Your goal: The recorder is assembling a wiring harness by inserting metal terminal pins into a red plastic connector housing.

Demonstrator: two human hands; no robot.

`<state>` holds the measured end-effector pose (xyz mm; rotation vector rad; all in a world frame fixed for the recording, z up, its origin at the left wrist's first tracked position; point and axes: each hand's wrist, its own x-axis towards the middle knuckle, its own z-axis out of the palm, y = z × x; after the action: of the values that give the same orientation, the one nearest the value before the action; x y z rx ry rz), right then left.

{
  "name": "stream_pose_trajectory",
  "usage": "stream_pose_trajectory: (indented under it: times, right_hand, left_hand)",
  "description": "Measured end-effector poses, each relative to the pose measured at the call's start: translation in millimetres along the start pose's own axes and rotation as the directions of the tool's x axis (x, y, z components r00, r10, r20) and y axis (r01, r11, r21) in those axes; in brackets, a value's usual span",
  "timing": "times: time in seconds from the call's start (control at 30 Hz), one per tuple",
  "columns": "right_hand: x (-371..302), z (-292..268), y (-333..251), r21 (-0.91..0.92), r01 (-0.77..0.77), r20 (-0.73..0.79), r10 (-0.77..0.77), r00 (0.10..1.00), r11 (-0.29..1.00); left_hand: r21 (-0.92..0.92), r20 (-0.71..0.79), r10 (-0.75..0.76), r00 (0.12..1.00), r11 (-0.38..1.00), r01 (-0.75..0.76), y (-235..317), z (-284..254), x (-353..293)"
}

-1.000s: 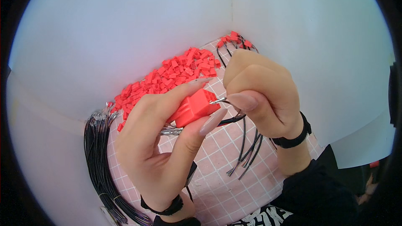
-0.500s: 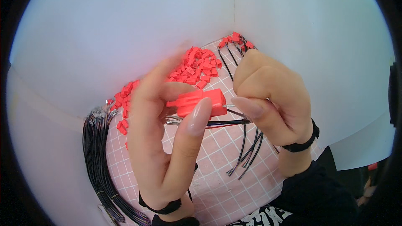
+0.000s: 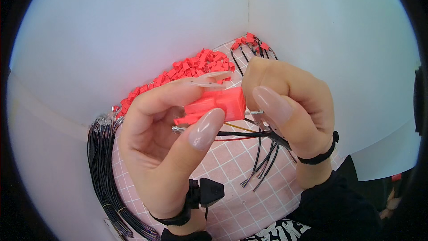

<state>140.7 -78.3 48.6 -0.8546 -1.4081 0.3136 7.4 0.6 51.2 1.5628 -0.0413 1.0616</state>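
Since half a second ago, the left hand's (image 3: 162,140) fingers have closed over the blocky red plastic housing (image 3: 231,100), the right hand's (image 3: 296,102) thumb has risen, and more of the thin silver metal terminal (image 3: 256,113) shows. The left hand grips the housing above the pink, white-gridded table (image 3: 236,201), seemingly to steady its end facing right. The right hand is closed near the terminal, apparently to align it; its exact pinch is hidden. Slim black wires (image 3: 243,134) pass below the housing.
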Motion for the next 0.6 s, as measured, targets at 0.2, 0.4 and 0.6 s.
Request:
stream_pose_trajectory:
  times: [0.2,0.4,0.6]
  right_hand:
    - [2.0,1.0,10.8,-0.042,0.145,-0.027,-0.146,0.989,0.988]
    - [3.7,-8.0,15.6,-0.248,0.267,0.110,-0.247,0.963,0.931]
    - [3.6,2.5,1.3,-0.376,0.190,0.295,-0.077,0.952,0.907]
  left_hand:
    - [-0.205,-0.120,-0.015,0.993,0.979,-0.010,-7.9,-12.7,-2.0]
    - [-0.002,-0.396,0.282,0.874,0.952,-0.307,-3.8,-13.1,-2.5]
    - [0.464,-0.221,0.586,0.780,0.766,-0.444,-5.4,1.7,2.5]
